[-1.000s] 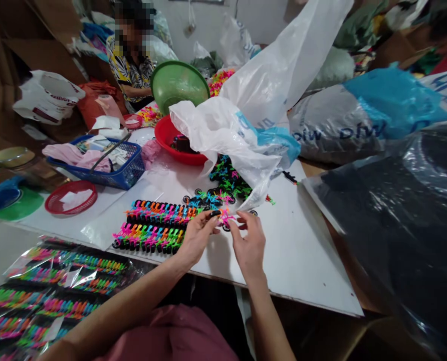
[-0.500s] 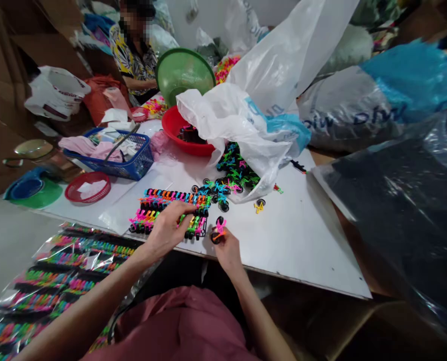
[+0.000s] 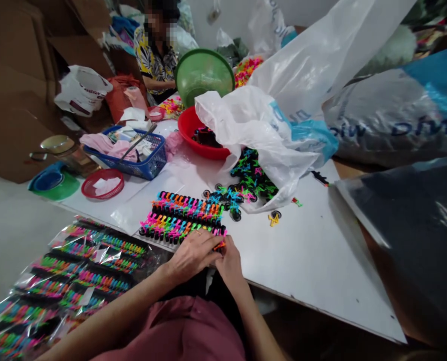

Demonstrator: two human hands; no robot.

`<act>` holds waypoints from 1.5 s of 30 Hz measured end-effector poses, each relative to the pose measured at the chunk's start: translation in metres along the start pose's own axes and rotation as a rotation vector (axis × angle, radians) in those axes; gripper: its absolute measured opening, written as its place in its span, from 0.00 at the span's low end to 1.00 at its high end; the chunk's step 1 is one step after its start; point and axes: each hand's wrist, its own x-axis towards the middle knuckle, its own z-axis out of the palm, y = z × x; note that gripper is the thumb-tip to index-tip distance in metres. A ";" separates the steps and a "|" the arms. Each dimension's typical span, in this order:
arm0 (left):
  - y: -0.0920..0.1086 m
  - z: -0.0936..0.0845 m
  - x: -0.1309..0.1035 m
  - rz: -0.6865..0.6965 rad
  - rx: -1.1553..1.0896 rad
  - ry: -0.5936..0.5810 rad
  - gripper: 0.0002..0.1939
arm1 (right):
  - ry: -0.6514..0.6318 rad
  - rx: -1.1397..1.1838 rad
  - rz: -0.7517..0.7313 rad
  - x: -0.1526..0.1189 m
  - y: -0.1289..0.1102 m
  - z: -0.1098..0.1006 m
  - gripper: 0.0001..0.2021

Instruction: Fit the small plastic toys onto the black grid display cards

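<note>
Two packed rows of small plastic toy bicycles [image 3: 186, 213], bright frames with black wheels, stand at the table's near edge. At the right end of the near row, my right hand [image 3: 229, 260] is closed on a toy bicycle, of which bits of pink and orange [image 3: 220, 245] show. My left hand [image 3: 194, 253] lies over the near row's front edge, its fingers bent and meeting the right fingertips at that bicycle. Whether the left fingers grip it too is hidden. Loose toy bicycles [image 3: 233, 196] lie beyond the rows, and a yellow one [image 3: 273, 217] lies apart to the right.
A white plastic bag [image 3: 261, 115] spills more bicycles onto the white table [image 3: 302, 265]. Behind stand a red bowl [image 3: 186, 128], a green basin [image 3: 204, 75] and a blue basket [image 3: 152, 163]. Bagged rows [image 3: 95, 276] lie lower left. A person [image 3: 158, 60] sits across.
My left hand has moved from the far row down to the near row's right end. My right hand has brought its bicycle against that end. The view has shifted left.
</note>
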 end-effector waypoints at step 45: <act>-0.050 -0.061 -0.058 -0.348 0.340 0.283 0.14 | 0.133 -0.331 -0.219 0.086 -0.012 -0.090 0.14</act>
